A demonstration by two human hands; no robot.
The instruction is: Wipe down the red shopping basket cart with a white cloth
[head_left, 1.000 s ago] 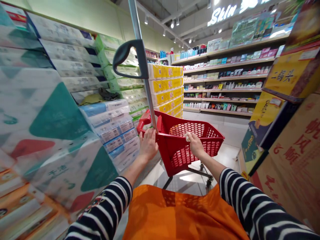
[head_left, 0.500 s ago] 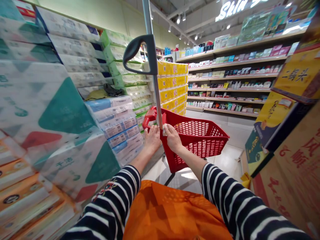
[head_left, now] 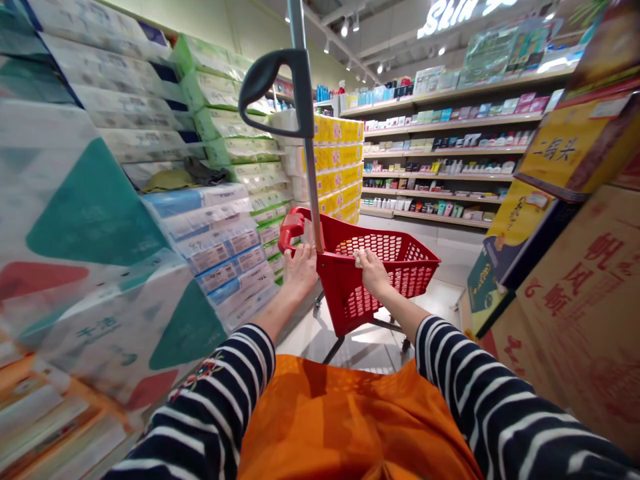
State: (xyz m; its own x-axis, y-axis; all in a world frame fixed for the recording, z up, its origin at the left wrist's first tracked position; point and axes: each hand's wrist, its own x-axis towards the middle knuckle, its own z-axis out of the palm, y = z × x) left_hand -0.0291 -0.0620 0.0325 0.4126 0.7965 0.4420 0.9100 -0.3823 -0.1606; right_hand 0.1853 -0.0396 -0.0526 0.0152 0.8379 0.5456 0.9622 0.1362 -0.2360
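A red plastic shopping cart (head_left: 345, 307) with perforated sides stands ahead of me. From its near left corner rises a metal pole (head_left: 311, 180) bearing a dark grey loop handle (head_left: 301, 93). My left hand (head_left: 300, 268) is closed on the cart's corner, just left of the pole's foot and below the red handle (head_left: 289, 228). Along the near rim, right of the pole, my right hand (head_left: 374, 272) pinches a small wadded white cloth (head_left: 359, 257) against the edge. Its fingertips are partly hidden by the cloth and the hand itself.
Stacked tissue packs (head_left: 215, 247) line the left side, with a dark and olive cloth item (head_left: 185, 175) lying on them. Yellow packs (head_left: 340, 163) stand behind the cart. Cardboard boxes (head_left: 585, 287) crowd the right. Product shelves (head_left: 440, 150) fill the back.
My right hand has slid the white cloth rightward along the cart's rim, away from the pole. My left hand stays by the pole. The view has shifted slightly.
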